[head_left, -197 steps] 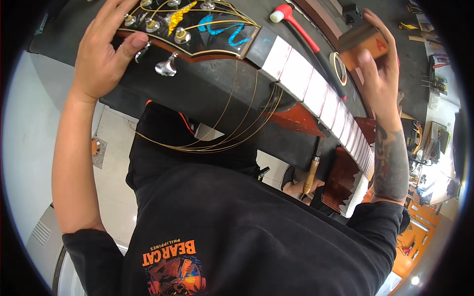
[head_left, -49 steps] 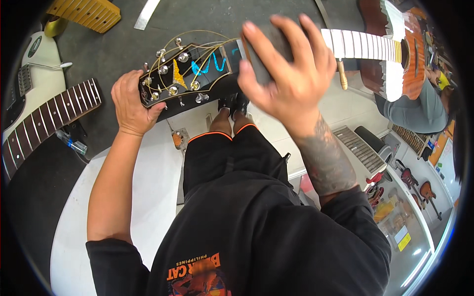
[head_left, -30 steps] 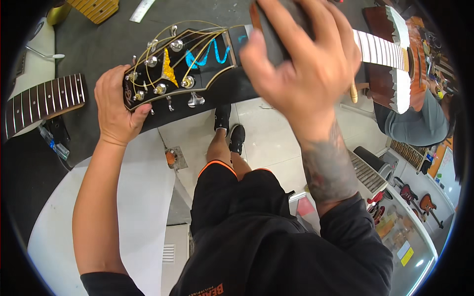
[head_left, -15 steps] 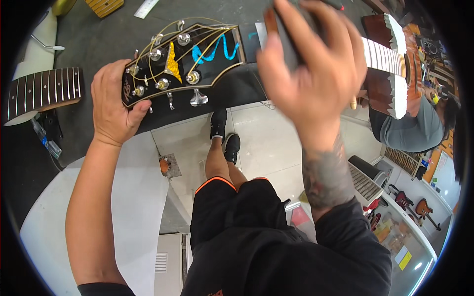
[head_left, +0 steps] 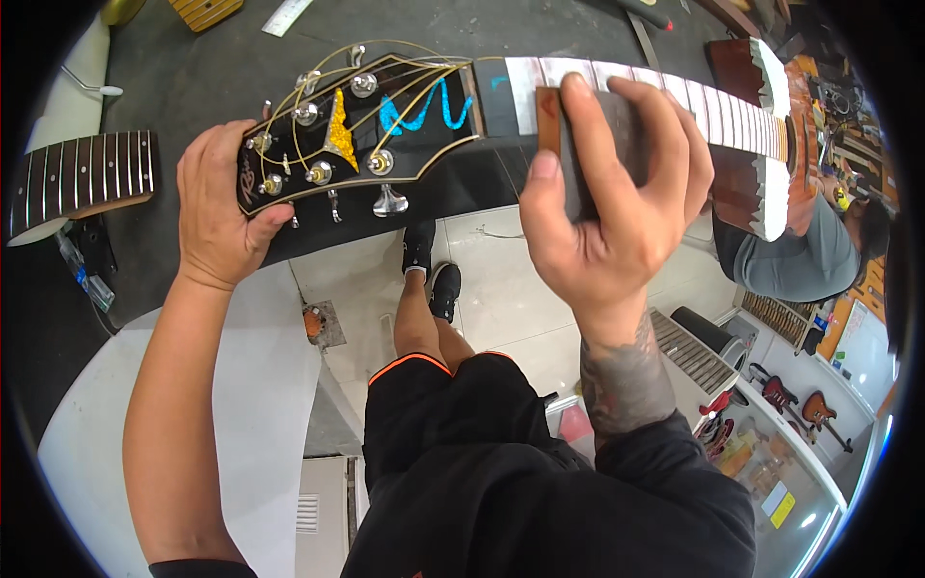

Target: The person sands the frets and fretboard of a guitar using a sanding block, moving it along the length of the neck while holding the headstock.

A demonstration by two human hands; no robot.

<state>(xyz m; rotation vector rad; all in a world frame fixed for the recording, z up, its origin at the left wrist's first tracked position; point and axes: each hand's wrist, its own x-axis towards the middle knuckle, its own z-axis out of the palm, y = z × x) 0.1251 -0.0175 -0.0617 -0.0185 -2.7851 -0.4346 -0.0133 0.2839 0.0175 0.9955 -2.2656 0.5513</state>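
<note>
Far left, a loose guitar neck, dark with pale frets, lies on the grey counter, partly cut off by the fisheye rim. Next, the left hand stays put, fingers curled around the end of the headstock, thumb along its near edge: glossy black, pale-bordered, inlaid with glittery yellow and turquoise, shiny metal tuners, thin gold strings looping loosely above.

On to the right hand, and here's the change! Blurred half a second ago, it's sharp now, nearer the wearer, baring white fretboard by the nut. Its fingers are spread moderately over a flat-sided block, dark on top with a smooth brown end, thumb against it; whether the block touches the fretboard can't be told. That white surface, streaked faintly pink, runs rightward to the reddish-brown guitar body, jagged white covering and all, its far side cropped by the rim.
</note>
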